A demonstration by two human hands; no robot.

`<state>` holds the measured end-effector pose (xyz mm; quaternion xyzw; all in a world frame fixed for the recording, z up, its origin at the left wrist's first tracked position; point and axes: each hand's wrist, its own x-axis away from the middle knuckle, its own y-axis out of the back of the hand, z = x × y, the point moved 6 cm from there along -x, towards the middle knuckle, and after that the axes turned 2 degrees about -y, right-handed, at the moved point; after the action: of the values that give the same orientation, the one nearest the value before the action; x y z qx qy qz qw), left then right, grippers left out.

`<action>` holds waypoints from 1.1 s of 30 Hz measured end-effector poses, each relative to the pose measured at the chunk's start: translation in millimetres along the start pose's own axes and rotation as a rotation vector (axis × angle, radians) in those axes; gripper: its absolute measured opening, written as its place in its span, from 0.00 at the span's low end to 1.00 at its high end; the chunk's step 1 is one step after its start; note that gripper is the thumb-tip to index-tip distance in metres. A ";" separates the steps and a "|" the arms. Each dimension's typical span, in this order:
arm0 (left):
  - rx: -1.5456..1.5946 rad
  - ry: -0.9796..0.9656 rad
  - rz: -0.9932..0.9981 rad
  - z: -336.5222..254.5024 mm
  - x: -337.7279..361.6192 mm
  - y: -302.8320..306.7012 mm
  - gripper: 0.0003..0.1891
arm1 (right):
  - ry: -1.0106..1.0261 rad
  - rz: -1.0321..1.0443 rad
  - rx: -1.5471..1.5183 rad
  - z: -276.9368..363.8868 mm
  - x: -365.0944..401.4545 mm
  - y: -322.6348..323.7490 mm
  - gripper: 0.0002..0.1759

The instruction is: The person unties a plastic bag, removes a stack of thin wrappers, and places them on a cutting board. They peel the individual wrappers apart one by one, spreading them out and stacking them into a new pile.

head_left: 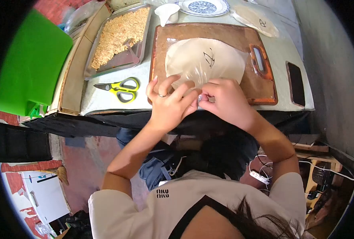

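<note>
Your left hand (170,104) and right hand (226,100) pinch the thin round sheet (205,59) at its near edge — best peel slowly, low over the cutting board (229,36).

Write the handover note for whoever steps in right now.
Left hand: grip shut on the near edge of the dough sheet.
Right hand: grip shut on the same edge, fingertips meeting the left's.
Dough sheet lies on the cutting board, clear film crinkled at the pinched edge. Scissors lie left of the board, tray of crumbs behind them, second sheet far right.
Done: near edge pinched up.
Left: the rest lies flat.
</note>
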<state>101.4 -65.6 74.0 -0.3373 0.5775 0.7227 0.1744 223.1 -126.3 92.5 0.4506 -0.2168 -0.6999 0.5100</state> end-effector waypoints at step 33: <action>0.065 0.130 0.005 -1.5 1.8 -5.4 0.13 | -0.158 -0.096 -0.152 -8.1 7.5 -5.3 0.07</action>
<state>104.0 -65.8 68.7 -0.3761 0.6117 0.6806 0.1456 226.7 -129.7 81.4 0.3639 -0.1808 -0.7714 0.4897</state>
